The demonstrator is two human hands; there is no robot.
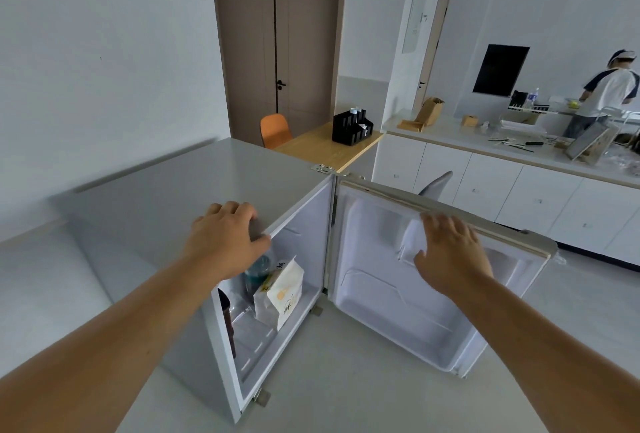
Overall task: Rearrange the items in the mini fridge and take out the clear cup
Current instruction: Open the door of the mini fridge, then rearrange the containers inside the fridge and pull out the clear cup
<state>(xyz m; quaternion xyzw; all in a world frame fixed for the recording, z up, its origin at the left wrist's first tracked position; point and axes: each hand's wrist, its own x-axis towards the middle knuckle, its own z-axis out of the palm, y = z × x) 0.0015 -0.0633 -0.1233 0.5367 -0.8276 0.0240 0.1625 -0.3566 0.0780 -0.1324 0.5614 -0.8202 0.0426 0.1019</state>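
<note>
The grey mini fridge [166, 190] stands on the floor with its door [415, 294] swung wide to the right. My left hand [227, 240] rests flat on the front edge of the fridge top, fingers apart. My right hand [450, 252] lies against the inside of the door near its top edge, fingers spread, holding nothing. Inside the fridge stand a white paper bag [282, 294], a clear cup with a teal lid [258, 270] behind it, partly hidden by my left hand, and a dark bottle [227, 321] at the left edge.
A wooden table [322, 148] with a black caddy [351, 127] and an orange chair [275, 129] stand behind the fridge. White cabinets [502, 190] with a cluttered counter run along the right, where another person [602, 96] stands. Pale floor lies in front.
</note>
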